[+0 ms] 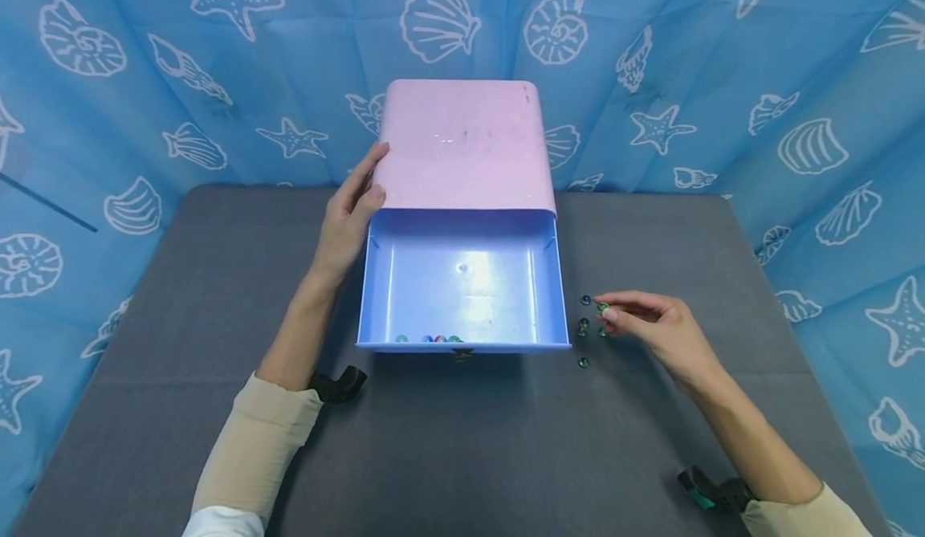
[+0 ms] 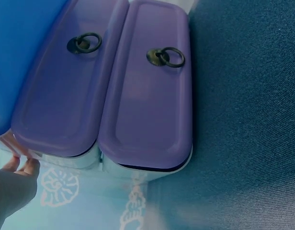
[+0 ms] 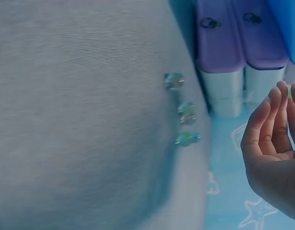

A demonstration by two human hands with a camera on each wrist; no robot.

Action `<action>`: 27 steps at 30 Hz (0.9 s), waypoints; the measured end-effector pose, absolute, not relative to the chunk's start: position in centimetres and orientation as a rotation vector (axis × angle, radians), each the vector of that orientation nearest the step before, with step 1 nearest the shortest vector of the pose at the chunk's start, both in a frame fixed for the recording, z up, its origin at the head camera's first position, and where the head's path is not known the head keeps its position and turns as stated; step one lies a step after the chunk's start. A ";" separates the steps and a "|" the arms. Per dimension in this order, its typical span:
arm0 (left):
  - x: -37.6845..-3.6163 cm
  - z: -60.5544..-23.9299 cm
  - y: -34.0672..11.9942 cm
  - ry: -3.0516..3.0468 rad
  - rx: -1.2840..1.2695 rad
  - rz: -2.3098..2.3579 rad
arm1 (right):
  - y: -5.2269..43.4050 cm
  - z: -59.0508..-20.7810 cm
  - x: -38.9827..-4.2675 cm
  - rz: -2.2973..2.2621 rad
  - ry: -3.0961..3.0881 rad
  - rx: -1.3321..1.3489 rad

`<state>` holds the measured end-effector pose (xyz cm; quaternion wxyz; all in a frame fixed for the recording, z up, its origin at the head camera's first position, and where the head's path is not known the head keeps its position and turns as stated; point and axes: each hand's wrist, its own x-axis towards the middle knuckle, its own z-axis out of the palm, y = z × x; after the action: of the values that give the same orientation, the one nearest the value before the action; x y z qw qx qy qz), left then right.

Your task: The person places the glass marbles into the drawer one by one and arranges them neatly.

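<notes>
The grey table (image 1: 462, 457) fills the lower frame. At right, the right hand (image 1: 654, 324) pinches a green marble (image 1: 603, 307) beside loose marbles (image 1: 584, 363). At centre, further marbles (image 1: 439, 339) lie in the front of an open blue drawer (image 1: 426, 288). Left of centre, the left hand (image 1: 347, 220) rests relaxed fingers against the pink cabinet (image 1: 462, 148); a blue curtain (image 1: 311, 47) spans the top.

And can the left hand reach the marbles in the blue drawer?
Probably yes: the blue drawer is pulled out and open on top, so the way to the marbles looks free. The left hand would just have to leave the pink cabinet.
</notes>
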<state>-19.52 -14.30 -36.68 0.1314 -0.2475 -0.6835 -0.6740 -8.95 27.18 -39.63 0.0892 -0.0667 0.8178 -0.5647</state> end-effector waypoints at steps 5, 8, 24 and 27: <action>-19.5 -36.7 -14.5 -1.979 -0.693 -1.971 | 26.2 -38.4 -9.5 -1.729 2.412 -0.253; -19.5 -36.7 -14.4 -1.990 -0.696 -1.965 | 25.8 -37.6 -9.8 -1.774 2.388 -0.294; -19.5 -36.8 -14.3 -2.005 -0.706 -1.952 | 23.5 -33.5 -10.5 -1.680 2.501 -0.467; -19.4 -36.8 -14.2 -2.008 -0.710 -1.944 | 23.1 -32.9 -10.7 -1.678 2.495 -0.497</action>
<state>-19.44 -14.21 -36.77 0.1287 -0.2441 -0.6906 -0.6685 -10.67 23.10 -32.86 0.0468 -0.1629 0.8178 -0.5500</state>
